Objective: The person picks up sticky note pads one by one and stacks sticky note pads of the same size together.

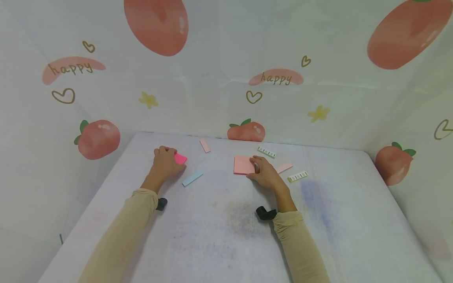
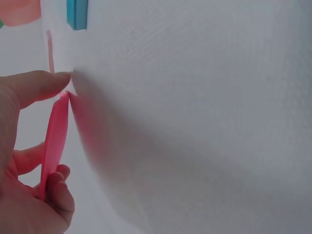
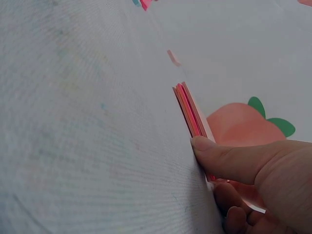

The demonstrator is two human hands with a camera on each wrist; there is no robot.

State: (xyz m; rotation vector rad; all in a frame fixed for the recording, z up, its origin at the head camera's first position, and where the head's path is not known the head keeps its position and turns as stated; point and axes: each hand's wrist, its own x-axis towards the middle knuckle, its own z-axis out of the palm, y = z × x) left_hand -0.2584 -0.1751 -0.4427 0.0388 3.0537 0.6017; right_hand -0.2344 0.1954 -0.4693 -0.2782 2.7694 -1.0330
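Observation:
At the table's left side my left hand (image 1: 165,162) holds a bright pink sticky note pad (image 1: 180,158). The left wrist view shows this thin pink pad (image 2: 57,129) tilted up, fingers curled behind its lower end and the thumb at its upper edge. My right hand (image 1: 264,172) grips the right side of a square light pink sticky note pad (image 1: 243,165) at the middle of the table. Seen edge-on in the right wrist view, the pad (image 3: 187,107) has layers in several pink and reddish shades, with the thumb along its near edge.
Near the left hand lie a blue strip (image 1: 192,179) and a pink strip (image 1: 204,146). Around the right hand are another pink strip (image 1: 284,168) and two patterned strips, one behind (image 1: 266,152) and one to the right (image 1: 298,176). A fruit-printed white sheet (image 1: 212,78) encloses the table.

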